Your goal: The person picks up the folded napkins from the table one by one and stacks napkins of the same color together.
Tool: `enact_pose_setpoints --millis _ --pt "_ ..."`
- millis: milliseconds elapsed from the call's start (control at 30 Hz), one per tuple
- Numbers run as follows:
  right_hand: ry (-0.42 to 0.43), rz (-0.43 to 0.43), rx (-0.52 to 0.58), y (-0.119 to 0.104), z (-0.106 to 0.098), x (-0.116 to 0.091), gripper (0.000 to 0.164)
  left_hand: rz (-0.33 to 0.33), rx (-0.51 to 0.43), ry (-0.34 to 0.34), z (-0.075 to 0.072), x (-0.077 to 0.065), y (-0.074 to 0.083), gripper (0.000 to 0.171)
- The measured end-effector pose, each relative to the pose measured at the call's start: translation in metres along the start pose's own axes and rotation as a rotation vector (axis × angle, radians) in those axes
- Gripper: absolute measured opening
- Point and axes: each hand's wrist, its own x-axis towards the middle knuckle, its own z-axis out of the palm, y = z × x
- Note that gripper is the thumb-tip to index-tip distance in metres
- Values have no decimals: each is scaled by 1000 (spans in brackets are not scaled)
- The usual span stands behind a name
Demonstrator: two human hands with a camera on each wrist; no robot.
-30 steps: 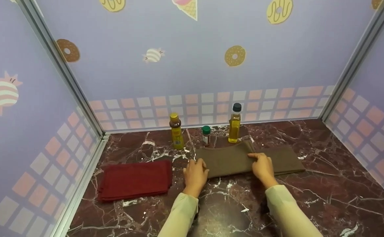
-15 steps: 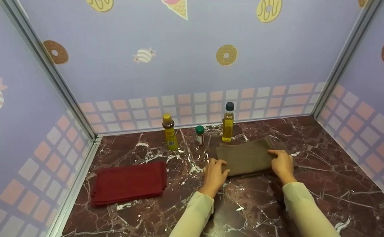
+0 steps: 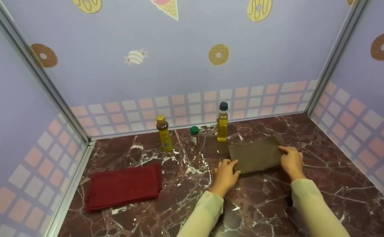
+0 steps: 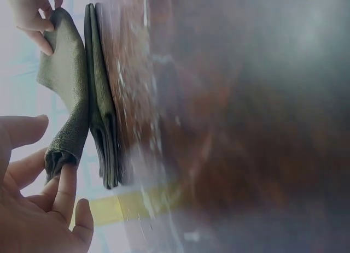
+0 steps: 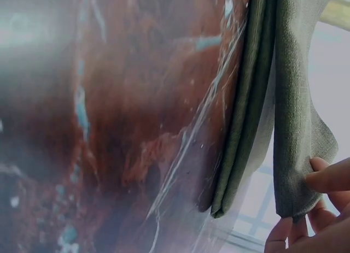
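An olive-brown folded cloth (image 3: 257, 154) is stretched between my hands at the right of the table. My left hand (image 3: 226, 175) holds its left end, with fingers curled in under the fold in the left wrist view. At the other end my right hand (image 3: 292, 161) pinches the corner between thumb and fingers. Both wrist views show a second folded olive cloth (image 4: 100, 94) lying on the table just below the held one, with a narrow gap between them. From the head view this lower cloth is mostly hidden.
A folded stack of dark red cloth (image 3: 124, 186) lies at left. Behind stand a yellow-capped bottle (image 3: 165, 136), a small green-capped jar (image 3: 194, 136) and an oil bottle (image 3: 222, 126). Patterned wall panels (image 3: 178, 72) enclose the marble table (image 3: 178, 210).
Both hands have carried the upper olive cloth to the right, over the lower one, which showed at its right side earlier. The head view has also shifted slightly right.
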Motion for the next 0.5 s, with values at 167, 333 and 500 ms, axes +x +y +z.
enact_pose_setpoints --millis 167,333,500 --pt "-29 38 1 4 0 5 52 26 8 -37 4 -1 6 47" --pt "-19 38 -17 11 3 12 49 23 18 -90 8 -4 6 57" --pt "-38 29 -45 21 7 14 45 -19 -8 -206 8 -6 1 68"
